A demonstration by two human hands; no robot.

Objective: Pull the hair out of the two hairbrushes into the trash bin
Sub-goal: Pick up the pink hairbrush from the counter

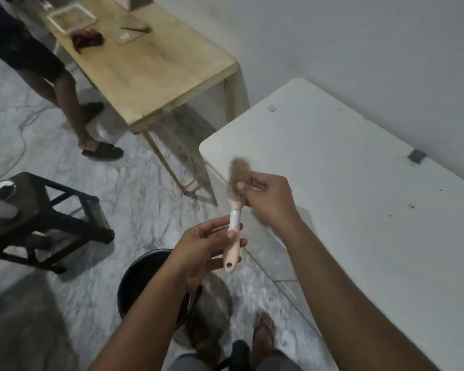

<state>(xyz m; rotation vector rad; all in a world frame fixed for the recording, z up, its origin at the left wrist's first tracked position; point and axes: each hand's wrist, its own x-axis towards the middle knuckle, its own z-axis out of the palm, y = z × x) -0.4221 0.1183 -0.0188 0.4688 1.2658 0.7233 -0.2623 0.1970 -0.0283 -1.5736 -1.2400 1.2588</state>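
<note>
Hairbrush (234,219): pink with a white band on the handle, held upright in the air between both hands, in front of the near corner of the white table (359,210). Left hand (206,247): fingers and thumb curled round the lower handle, with the pierced end of the handle protruding below them. Right hand (268,202): raised to the brush head, thumb and fingers pinching the hair (237,171), a tan matted wad that covers the bristles; the fingertips are slightly blurred.

Trash bin (130,277): black and round, standing on the marbled floor (145,196) beneath the left forearm, which hides part of its rim. The brush appears up and to the right of the bin, not inside it. The contents of the bin cannot be made out.

Surroundings: a sandalled foot (264,333) of the wearer just right of the bin. A black stool (51,218) stands at the left, bearing pale objects cut off by the frame edge. A wooden table (158,70) stands beyond the white one, carrying a white-rimmed tray (71,17) and a dark red cloth (87,40). The legs of a second person (67,103) in dark sandals stand just left of the wooden table
</note>
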